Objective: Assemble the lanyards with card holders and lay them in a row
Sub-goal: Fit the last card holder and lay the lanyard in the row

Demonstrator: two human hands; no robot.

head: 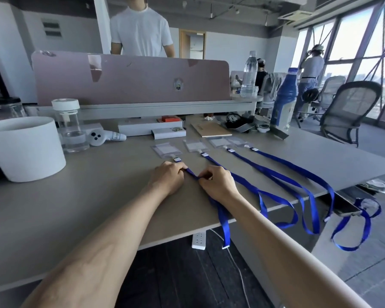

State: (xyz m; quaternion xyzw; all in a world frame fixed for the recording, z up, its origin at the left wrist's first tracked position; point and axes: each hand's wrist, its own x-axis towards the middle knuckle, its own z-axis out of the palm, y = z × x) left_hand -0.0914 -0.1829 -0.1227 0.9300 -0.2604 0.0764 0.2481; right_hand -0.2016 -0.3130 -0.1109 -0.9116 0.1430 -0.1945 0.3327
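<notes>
Across the grey bench point(76, 196) four clear card holders lie in a row near its middle, each clipped to a blue lanyard whose strap runs toward the near edge and hangs over it in a loop. From left to right: the first card holder point(166, 150), the second card holder point(195, 145), the third card holder point(218, 142) and the fourth card holder point(237, 141). A fifth blue strap point(362, 221) dangles off the right corner of the bench beside a dark phone point(340, 204). At the left stand a white tub point(25, 150) and a clear jar point(69, 127) with a white lid; a pink divider panel point(129, 78) rises at the back, with a person in a white shirt point(141, 30) standing behind it. Two bottles, a mesh office chair point(347, 110) and tall windows fill the right of the room, where another person stands by the glass. A white power strip point(198, 240) lies on the dark floor below.

The left hand point(167, 178) rests knuckles up on the bench, its fingers point(180, 167) curled together onto the first lanyard point(222, 216) just below its clip. The right hand point(218, 183) sits just beside it, fingers point(203, 175) pinched closed on the same strap, which shows as a short blue stretch between the two hands.
</notes>
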